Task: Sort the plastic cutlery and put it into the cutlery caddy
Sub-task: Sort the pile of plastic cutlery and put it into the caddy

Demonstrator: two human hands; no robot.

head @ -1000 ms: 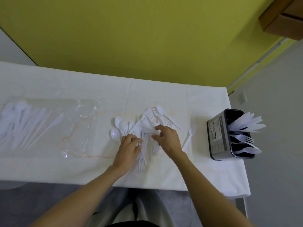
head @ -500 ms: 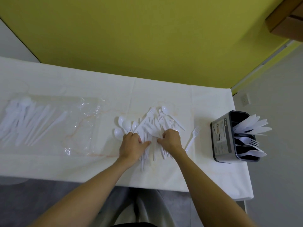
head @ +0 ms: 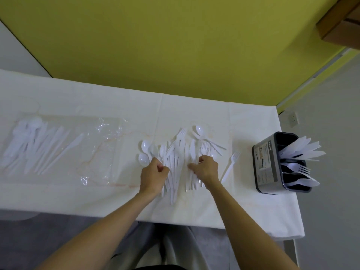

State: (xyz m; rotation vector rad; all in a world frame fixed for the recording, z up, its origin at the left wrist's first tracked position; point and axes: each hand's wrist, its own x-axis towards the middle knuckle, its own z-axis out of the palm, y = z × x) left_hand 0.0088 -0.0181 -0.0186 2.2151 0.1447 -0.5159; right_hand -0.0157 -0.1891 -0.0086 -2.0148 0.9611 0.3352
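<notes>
A loose pile of white plastic cutlery, forks, spoons and knives mixed, lies on the white table in front of me. My left hand has its fingers curled at the pile's left edge and pinches some handles. My right hand is curled over the pile's right side and grips pieces there. The dark cutlery caddy stands at the table's right end, with knives, forks and spoons in separate compartments. A single fork lies between the pile and the caddy.
A clear plastic bag with more white cutlery in it lies flat on the table's left half. The table's right edge is just past the caddy. A yellow wall runs behind the table, and my legs are below its near edge.
Both hands went from lying on the pile to curling their fingers into it, a little farther apart. The camera view shifted slightly.
</notes>
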